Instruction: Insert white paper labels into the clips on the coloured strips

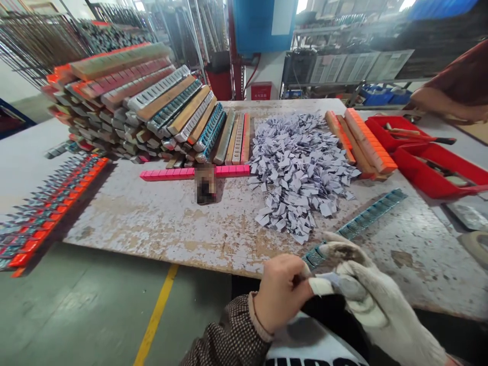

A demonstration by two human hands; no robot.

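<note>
Bare and curled, the left hand [284, 290] appeared to grip the near end of a teal strip [372, 212], while the gloved right hand [375, 295] pinched what looked like a pale slip [331, 278] just beside it. The strip's long axis ran from between the hands toward far right over the table [190, 223], the right hand lying nearer its far end. Heaped white pieces [299, 162] lay beyond, left of the strip.

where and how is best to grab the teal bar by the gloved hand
Probably pinch the teal bar across its width near its far end, coming from the right: it is long and narrow, that end extends clear of the gloved right hand, and bare tabletop borders its right, while paper pieces lie to its left.
</note>
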